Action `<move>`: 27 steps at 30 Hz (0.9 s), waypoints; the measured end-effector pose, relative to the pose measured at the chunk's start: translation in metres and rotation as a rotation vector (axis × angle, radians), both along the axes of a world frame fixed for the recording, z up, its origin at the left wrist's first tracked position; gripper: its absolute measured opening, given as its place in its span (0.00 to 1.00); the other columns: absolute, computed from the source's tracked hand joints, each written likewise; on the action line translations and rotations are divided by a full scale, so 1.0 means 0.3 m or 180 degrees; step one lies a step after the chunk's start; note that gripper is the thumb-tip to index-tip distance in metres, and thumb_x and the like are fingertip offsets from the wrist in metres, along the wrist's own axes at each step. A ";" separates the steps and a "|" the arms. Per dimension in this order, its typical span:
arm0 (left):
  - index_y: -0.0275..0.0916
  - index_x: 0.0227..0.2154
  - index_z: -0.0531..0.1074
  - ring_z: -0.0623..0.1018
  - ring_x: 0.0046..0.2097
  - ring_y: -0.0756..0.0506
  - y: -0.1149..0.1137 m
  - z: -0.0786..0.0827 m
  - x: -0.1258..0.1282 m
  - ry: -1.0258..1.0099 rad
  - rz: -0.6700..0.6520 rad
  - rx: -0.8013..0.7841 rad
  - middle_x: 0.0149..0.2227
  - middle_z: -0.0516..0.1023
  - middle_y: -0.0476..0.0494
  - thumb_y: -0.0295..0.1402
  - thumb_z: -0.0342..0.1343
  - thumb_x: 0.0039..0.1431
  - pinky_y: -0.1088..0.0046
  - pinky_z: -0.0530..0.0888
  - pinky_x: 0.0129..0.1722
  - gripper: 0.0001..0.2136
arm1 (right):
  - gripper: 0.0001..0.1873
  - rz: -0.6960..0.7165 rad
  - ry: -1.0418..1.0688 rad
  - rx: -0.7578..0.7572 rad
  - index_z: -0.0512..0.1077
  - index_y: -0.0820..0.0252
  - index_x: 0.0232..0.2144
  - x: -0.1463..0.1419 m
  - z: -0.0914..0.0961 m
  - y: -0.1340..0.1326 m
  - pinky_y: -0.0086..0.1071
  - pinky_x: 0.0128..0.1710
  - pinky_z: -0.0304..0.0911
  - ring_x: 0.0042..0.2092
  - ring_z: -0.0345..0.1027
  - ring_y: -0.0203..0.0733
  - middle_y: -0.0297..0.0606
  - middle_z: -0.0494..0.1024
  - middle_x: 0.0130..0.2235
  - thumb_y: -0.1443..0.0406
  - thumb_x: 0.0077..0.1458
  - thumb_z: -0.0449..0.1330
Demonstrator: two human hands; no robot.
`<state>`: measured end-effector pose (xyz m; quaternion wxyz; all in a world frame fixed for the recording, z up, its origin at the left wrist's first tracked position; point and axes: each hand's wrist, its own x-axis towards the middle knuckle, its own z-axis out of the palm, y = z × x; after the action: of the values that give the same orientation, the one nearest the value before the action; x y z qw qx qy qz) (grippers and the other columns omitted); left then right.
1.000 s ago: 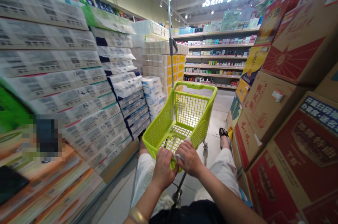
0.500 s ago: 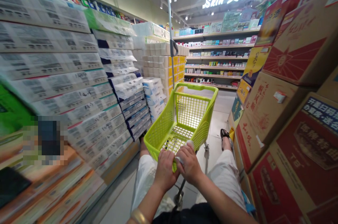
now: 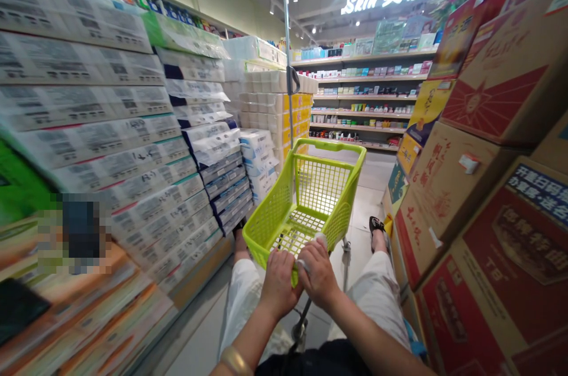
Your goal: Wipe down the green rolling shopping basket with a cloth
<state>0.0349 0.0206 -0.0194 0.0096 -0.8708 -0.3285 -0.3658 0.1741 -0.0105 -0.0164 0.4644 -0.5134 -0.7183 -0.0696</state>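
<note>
A lime-green plastic shopping cart (image 3: 306, 187) with lattice walls stands between my legs, and its basket holds nothing that I can see. My left hand (image 3: 281, 281) is closed over the near rim of the cart, with a gold bangle on that wrist. Close beside it, my right hand (image 3: 317, 272) is closed around a crumpled white tissue (image 3: 321, 240) against the same rim. Bits of the white material show between its fingers. Both hands cover much of the rim, and the part beneath them is hidden.
Wrapped paper packs (image 3: 106, 104) are stacked high on the left. Cardboard cartons (image 3: 461, 175) rise on the right. Shelves of small boxes and bottles (image 3: 364, 92) stand at the back. A thin upright pole (image 3: 285, 15) rises beside the cart. My sandalled foot (image 3: 377, 231) is by the cartons.
</note>
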 end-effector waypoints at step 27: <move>0.40 0.34 0.62 0.71 0.42 0.40 -0.018 -0.004 -0.005 0.0055 0.0107 -0.0002 0.35 0.69 0.43 0.30 0.54 0.47 0.52 0.66 0.54 0.10 | 0.08 -0.0006 -0.0112 -0.0152 0.66 0.56 0.31 0.182 0.075 0.102 0.44 0.55 0.54 0.40 0.63 0.43 0.37 0.70 0.32 0.65 0.59 0.49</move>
<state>0.0335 0.0153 -0.0207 0.0183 -0.8683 -0.3431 -0.3579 0.2287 0.0202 0.0061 0.4393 -0.5237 -0.7273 -0.0619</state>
